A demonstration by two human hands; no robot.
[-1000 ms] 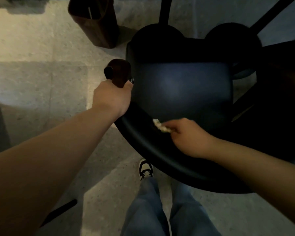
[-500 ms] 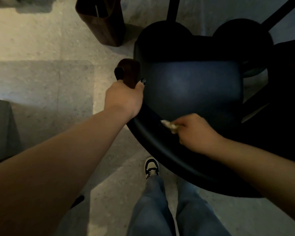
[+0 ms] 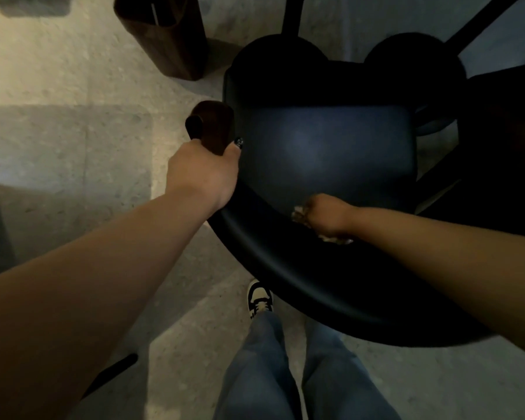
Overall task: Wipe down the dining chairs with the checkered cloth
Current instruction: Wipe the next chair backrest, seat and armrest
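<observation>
The person is standing behind a dark dining chair point(image 3: 331, 153) and looking straight down on it. The left hand point(image 3: 202, 174) is grasping the brown wooden end of the armrest point(image 3: 212, 127) at the chair's left side, fingers curling over it and the thumb, with a dark painted nail, lying on the inner side next to the seat. The right hand point(image 3: 326, 215) is clenching the checkered cloth point(image 3: 299, 215) and is resting it against the inner face of the curved black backrest point(image 3: 285, 268), just at the near edge of the blue-black seat cushion point(image 3: 328, 153). Only pale scraps of the cloth are showing, 1 at the knuckles toward the left and 1 below the heel of the hand; its pattern is too small and blurred to make out. Both forearms are reaching forward bare.

Below the backrest, 2 legs in blue jeans point(image 3: 270, 368) are showing, with 1 black and white sneaker point(image 3: 259, 300) standing on the speckled grey floor point(image 3: 73, 153). A brown wooden leg or post point(image 3: 167, 34) is standing on the floor at the upper left. Dark round shapes point(image 3: 412, 65) and thin black bars are lying beyond the chair; what they belong to is too dim to tell.
</observation>
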